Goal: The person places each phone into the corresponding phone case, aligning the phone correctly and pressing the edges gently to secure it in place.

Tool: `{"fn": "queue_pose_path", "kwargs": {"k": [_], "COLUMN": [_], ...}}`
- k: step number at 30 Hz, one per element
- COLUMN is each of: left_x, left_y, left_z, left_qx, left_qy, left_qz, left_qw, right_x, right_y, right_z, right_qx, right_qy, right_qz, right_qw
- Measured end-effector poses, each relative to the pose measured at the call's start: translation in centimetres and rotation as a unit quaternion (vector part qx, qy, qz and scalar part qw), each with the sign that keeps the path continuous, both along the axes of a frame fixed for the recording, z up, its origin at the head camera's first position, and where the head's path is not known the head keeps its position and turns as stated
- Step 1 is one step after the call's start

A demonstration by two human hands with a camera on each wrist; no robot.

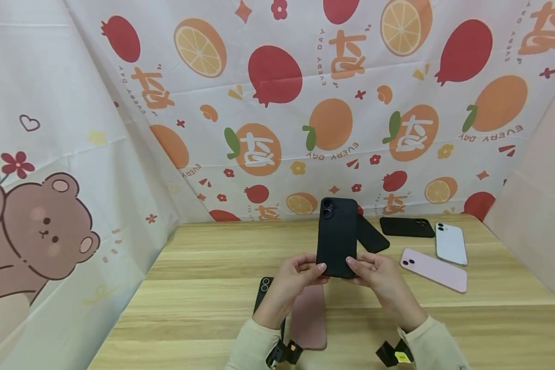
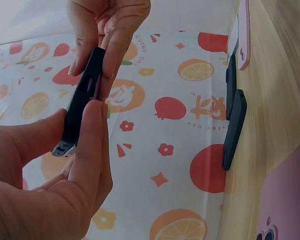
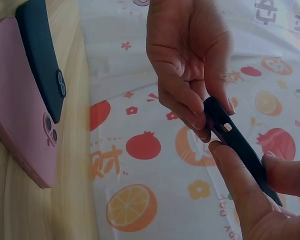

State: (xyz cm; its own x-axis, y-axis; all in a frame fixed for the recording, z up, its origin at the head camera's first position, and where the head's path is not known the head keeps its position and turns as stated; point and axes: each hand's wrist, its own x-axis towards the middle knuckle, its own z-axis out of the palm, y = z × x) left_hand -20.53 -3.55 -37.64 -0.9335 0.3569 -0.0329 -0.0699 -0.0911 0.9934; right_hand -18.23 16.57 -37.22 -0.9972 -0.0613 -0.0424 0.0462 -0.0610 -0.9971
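Black phone case (image 1: 336,239), contents unclear; left hand (image 1: 297,280), right hand (image 1: 380,275) pinching it with fingers (image 2: 91,125).

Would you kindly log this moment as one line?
left hand: pinches black phone | right hand: pinches same phone | phone: raised above table

Held phone (image 1: 336,241): plain black back. Near phone (image 1: 309,319): dusty pink. At right — pale pink phone (image 1: 437,271), whitish phone (image 1: 451,244), black phone (image 1: 402,227). Tabletop (image 1: 203,298): yellow-tan wood grain. Back cloth (image 1: 296,115): white, printed with orange and red fruit, red and yellow flowers, orange lettering. Side cloth (image 1: 69,144): white — brown bear, red flower. Sleeves (image 1: 254,345): cream.
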Motion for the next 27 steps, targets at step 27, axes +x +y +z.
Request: {"fn": "queue_pose_path", "kwargs": {"k": [27], "left_x": [0.6], "left_y": [1.0], "left_z": [-0.8], "left_qx": [0.02], "left_qy": [0.027], "left_qz": [0.088], "left_qw": [0.9956], "right_x": [0.0], "right_y": [-1.0], "right_z": [-0.8], "right_qx": [0.004], "right_qy": [0.033], "right_qz": [0.044], "right_qw": [0.998]}}
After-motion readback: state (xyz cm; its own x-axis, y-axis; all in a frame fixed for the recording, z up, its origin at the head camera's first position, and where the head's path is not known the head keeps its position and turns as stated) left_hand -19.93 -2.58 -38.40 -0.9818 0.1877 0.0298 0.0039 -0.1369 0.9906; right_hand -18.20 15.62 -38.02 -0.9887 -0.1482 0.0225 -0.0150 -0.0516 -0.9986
